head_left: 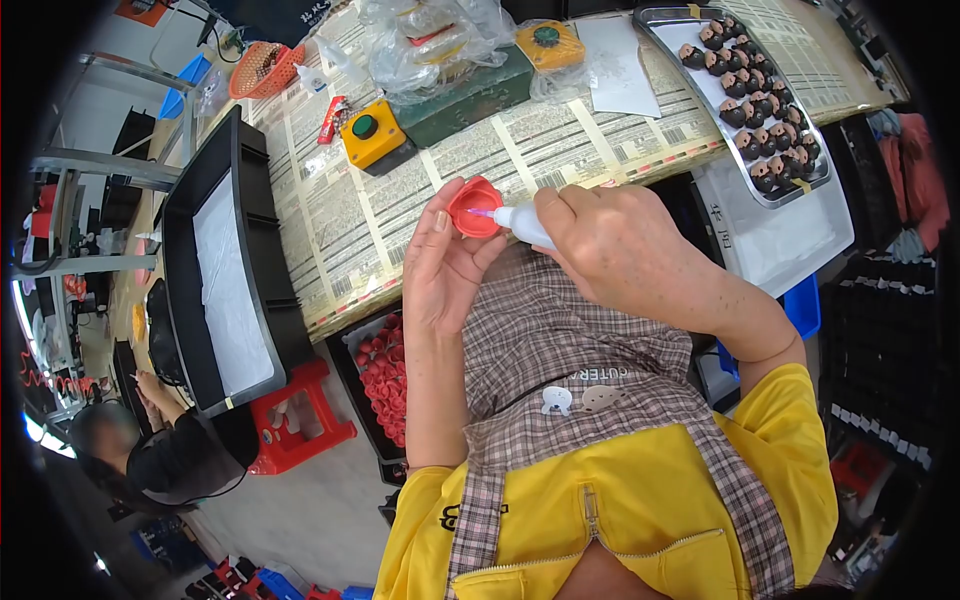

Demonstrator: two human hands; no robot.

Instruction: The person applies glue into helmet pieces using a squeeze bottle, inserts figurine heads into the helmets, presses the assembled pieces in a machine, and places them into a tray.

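Between the thumb and fingers of my left hand [440, 262] is a small red hollow cup-shaped part [476, 206], its open side facing up toward me. My right hand [622, 240] is closed around a white squeeze bottle [527, 226] with a thin pinkish nozzle. The nozzle tip reaches into the hollow of the red part; whether it touches the inner wall I cannot tell. Both hands are above the front edge of the paper-covered table [350, 235]. Any liquid coming from the nozzle is too small to make out.
A yellow box with a green button [372, 136] stands ahead, near a green block [470, 100] under plastic bags. At right lies a tray of small dark-and-tan figure heads [685, 70]. A black tray [262, 250] is at left, a bin of red parts [380, 385] below. Someone sits far left.
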